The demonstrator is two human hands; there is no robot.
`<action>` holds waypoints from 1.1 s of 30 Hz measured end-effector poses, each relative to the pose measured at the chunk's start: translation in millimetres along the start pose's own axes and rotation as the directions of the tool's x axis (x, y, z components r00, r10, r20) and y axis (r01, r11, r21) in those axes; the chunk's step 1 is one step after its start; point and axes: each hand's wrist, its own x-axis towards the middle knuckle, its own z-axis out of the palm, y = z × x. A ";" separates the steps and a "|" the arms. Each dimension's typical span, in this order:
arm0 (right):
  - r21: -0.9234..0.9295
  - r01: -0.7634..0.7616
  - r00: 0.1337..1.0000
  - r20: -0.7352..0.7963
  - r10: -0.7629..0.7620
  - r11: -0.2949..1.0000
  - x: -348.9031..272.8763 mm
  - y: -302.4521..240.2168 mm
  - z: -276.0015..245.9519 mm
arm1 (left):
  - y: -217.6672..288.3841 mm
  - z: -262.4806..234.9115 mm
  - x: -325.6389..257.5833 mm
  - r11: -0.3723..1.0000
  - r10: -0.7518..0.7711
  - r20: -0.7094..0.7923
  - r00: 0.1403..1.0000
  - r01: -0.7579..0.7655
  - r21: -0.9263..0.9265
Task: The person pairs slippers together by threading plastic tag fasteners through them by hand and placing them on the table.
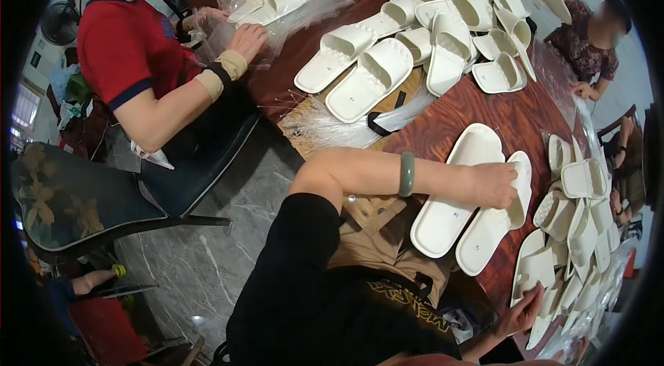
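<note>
A pair of white slippers (pixel 449 217) lies side by side at the table's near edge, in front of my body. My left hand (pixel 492 185), below a green bangle (pixel 407 174), is closed over the straps of this pair; whatever its fingers hold is hidden. Lower right, my right hand (pixel 522 312) has its fingers stretched out against a white slipper (pixel 534 266) at the edge of a heap. Beyond my left forearm lies a bundle of clear thin plastic strands (pixel 339 129), with a black band around it.
White slippers (pixel 366 82) are heaped across the far table, and more (pixel 584 228) lie at right beside clear plastic. At left, a person in red (pixel 131 41) handles slippers on clear bags (pixel 304 10). Another person (pixel 588 41) lifts a slipper at far right. A chair (pixel 90 193) stands left.
</note>
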 end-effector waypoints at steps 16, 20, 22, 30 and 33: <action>0.353 0.083 0.943 0.274 -0.187 0.932 39.8 -127.5 96.0 | 53.1 -78.4 -68.1 0.707 -0.565 0.011 0.825 0.491 -0.508; 0.280 0.093 0.936 0.302 -0.180 0.956 28.1 -121.2 98.1 | 68.4 -69.9 -58.8 0.227 -0.796 0.251 0.551 0.655 -0.721; 0.280 0.111 0.921 0.331 -0.205 0.953 24.6 -125.3 100.5 | 71.0 -72.8 -44.0 -0.216 -0.712 0.574 0.404 0.652 -0.727; 0.242 0.255 0.795 0.499 -0.345 0.936 17.5 -124.9 71.4 | 41.1 -55.6 -41.1 -0.216 -0.750 0.577 0.325 0.704 -0.677; 0.156 0.255 0.712 0.637 -0.295 0.954 12.7 -116.0 46.9 | 25.5 -45.4 -37.3 -0.052 -0.741 0.578 0.343 0.828 -0.558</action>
